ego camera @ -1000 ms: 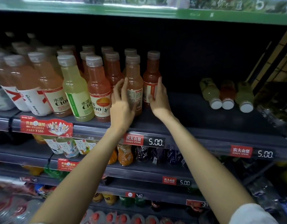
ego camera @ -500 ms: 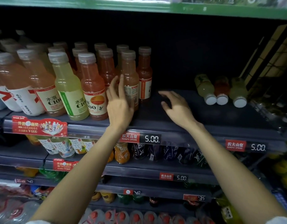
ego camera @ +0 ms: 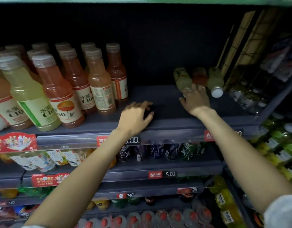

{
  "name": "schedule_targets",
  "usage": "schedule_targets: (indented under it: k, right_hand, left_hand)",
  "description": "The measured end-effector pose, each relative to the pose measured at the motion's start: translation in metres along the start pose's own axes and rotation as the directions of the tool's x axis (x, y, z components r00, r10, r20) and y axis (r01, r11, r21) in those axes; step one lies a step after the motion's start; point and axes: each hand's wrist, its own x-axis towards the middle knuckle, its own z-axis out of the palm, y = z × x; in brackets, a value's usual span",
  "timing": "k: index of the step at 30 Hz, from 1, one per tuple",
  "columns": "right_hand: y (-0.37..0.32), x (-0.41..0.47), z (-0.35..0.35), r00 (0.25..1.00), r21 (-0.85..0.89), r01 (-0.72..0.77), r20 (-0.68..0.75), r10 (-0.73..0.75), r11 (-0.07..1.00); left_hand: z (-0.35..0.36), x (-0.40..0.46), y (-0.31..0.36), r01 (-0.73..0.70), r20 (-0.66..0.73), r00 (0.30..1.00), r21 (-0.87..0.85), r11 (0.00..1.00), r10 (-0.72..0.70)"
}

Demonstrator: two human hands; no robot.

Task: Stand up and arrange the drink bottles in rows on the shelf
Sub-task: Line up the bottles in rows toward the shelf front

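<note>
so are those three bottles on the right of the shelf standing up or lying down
Lying down. The three bottles rest on their sides, caps toward the shelf front; the right hand reaches over them.

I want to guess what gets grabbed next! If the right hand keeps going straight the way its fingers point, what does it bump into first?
Most likely the red bottle lying down: the right hand already covers its cap end, though depth is unclear.

Pretty dim, shelf [ego camera: 166, 96] back is near black. Motion blur everywhere, worst around 3 o'clock. Edges bow from the wide lens.
</note>
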Motion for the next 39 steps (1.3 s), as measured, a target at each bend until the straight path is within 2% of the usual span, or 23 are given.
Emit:
schedule_targets:
  k: [3,5,8,11,14,18,20,22,24,26,27,29,31,32,33,35,39]
  right_hand:
    - [-0.006,-0.021,-0.012,0.996,0.081,0.082,-0.046,-0.079,0.993]
    - [-0.01,-0.042,-0.019,0.981,0.137,0.176,-0.102,-0.163,0.975]
    - [-0.011,-0.072,-0.026,0.959,0.263,0.266,-0.166,-0.228,0.927]
    - [-0.008,-0.092,-0.028,0.949,0.373,0.292,-0.227,-0.219,0.881]
    - [-0.002,-0.098,-0.023,0.96,0.427,0.22,-0.253,-0.117,0.877]
    - [0.005,-0.095,-0.021,0.987,0.47,0.034,-0.156,0.046,0.882]
    - [0.008,-0.092,-0.025,0.994,0.488,-0.054,-0.058,0.094,0.871]
    - [0.009,-0.093,-0.03,0.995,0.483,-0.081,-0.005,0.095,0.872]
    - [0.006,-0.098,-0.034,0.994,0.479,-0.067,-0.044,0.1,0.875]
    - [0.001,-0.104,-0.039,0.985,0.598,-0.022,-0.125,0.12,0.801]
    - [-0.002,-0.105,-0.042,0.977,0.687,0.017,-0.167,0.135,0.727]
    - [-0.01,-0.105,-0.053,0.953,0.85,0.127,-0.248,0.177,0.511]
    - [-0.02,-0.099,-0.066,0.938,0.937,0.221,-0.28,0.204,0.27]
    - [-0.027,-0.093,-0.071,0.941,0.951,0.248,-0.282,0.187,0.185]
    - [-0.032,-0.086,-0.073,0.946,0.953,0.261,-0.285,0.155,0.155]
    - [-0.043,-0.073,-0.069,0.964,0.952,0.242,-0.257,0.062,0.188]
    - [-0.069,-0.06,-0.041,0.99,0.97,0.138,-0.13,-0.054,0.198]
  left_hand:
    - [0.006,0.004,0.001,-0.023,0.061,0.998,0.02,1.0,0.022]
    - [0.004,0.012,0.003,-0.073,0.039,0.997,0.027,0.997,0.072]
    - [0.0,0.027,0.008,-0.222,0.011,0.975,-0.023,0.975,0.222]
    - [0.001,0.045,0.01,-0.363,0.084,0.928,-0.021,0.931,0.364]
    - [0.008,0.057,0.01,-0.412,0.212,0.894,0.039,0.91,0.396]
    - [0.014,0.063,0.014,-0.421,0.28,0.872,0.014,0.907,0.401]
    - [0.013,0.065,0.017,-0.412,0.255,0.883,0.015,0.911,0.395]
    - [0.013,0.066,0.019,-0.429,0.2,0.889,0.052,0.902,0.411]
    - [0.013,0.062,0.019,-0.441,0.118,0.893,0.049,0.896,0.434]
    - [0.01,0.056,0.018,-0.43,0.035,0.902,0.014,0.903,0.429]
    - [0.007,0.053,0.017,-0.423,-0.02,0.906,0.001,0.906,0.423]
    - [-0.003,0.045,0.017,-0.391,-0.145,0.911,-0.015,0.92,0.385]
    - [-0.013,0.036,0.018,-0.319,-0.23,0.927,-0.077,0.944,0.295]
    - [-0.019,0.032,0.018,-0.262,-0.253,0.941,-0.12,0.958,0.226]
    - [-0.023,0.029,0.02,-0.199,-0.267,0.952,-0.171,0.965,0.149]
    - [-0.025,0.026,0.018,-0.089,-0.257,0.966,-0.273,0.958,0.016]
    - [-0.028,0.022,0.006,0.074,-0.186,0.965,-0.484,0.872,-0.185]
